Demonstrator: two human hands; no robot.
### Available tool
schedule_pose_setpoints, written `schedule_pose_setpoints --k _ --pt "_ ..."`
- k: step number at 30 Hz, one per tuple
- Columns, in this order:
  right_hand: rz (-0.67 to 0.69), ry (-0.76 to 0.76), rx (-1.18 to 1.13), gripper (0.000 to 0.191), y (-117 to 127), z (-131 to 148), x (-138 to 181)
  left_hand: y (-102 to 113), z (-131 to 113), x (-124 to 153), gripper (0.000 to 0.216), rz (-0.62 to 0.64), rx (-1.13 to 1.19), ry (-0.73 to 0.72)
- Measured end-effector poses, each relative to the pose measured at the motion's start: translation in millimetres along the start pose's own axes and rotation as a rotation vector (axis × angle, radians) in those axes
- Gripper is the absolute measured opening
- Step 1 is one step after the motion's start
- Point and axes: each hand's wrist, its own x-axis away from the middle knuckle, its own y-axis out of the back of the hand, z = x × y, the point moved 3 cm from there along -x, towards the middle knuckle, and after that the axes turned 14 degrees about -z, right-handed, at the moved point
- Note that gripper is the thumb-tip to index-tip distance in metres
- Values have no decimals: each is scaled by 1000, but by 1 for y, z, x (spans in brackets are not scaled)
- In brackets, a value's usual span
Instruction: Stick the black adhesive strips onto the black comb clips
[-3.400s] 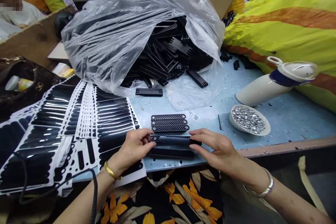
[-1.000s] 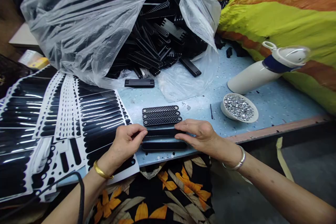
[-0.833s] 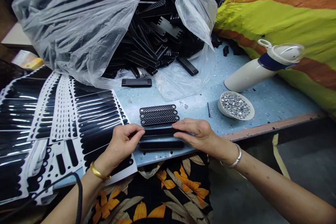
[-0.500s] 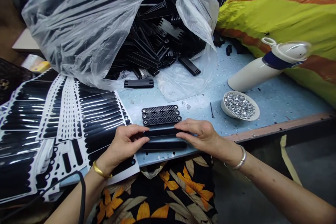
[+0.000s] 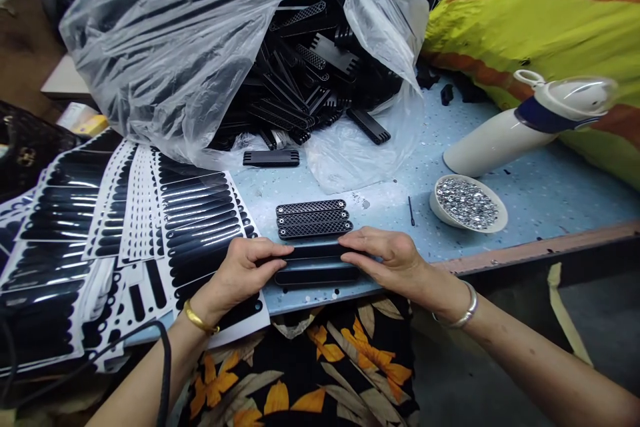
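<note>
Left hand: fingertips and thumb pinched on the left end of a long smooth black plastic bar. Right hand: closed on the right end, forefinger along the top, thumb at the near edge. The hands are apart, one at each end, which I judge keeps the bar flat and square to the blue speckled tabletop near its front edge. A second smooth black bar lies touching it on my side. Three black mesh-faced bars sit side by side just beyond, lined up the same way, probably so the faces can be compared in a row. Sweep from the left: fanned white backing sheets of glossy black oblong stickers lie overlapped so each sheet's edge can be reached, the nearest one under my left wrist. Behind them a large clear plastic bag slumps open toward me, spilling black comb-toothed plastic pieces. One loose black toothed piece lies apart at its mouth. Right of the bars is a thin black pin, then a shallow white bowl of silver rhinestones, kept within the right hand's reach. A white bottle with a dark blue collar lies on its side against yellow and orange fabric.
</note>
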Motion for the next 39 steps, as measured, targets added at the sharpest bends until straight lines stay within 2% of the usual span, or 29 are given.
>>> schedule_pose_setpoints --k 11,17,27,33,36,39 --pt "-19 29 -8 16 -1 0 1 -1 1 0 22 -9 -2 -81" --pt "-21 22 4 17 -1 -2 1 -1 0 -1 25 1 -25 -54" --pt "-24 42 -11 16 -1 2 -2 -2 2 -1 27 63 -37 -100" --pt "-23 38 7 16 -1 1 -1 -2 1 -1 26 58 -16 -25" --pt "-16 33 6 16 -1 0 0 -2 4 -1 39 26 -65 45" --pt "-11 15 21 17 -1 -1 0 -3 5 -1 34 37 -87 -14"
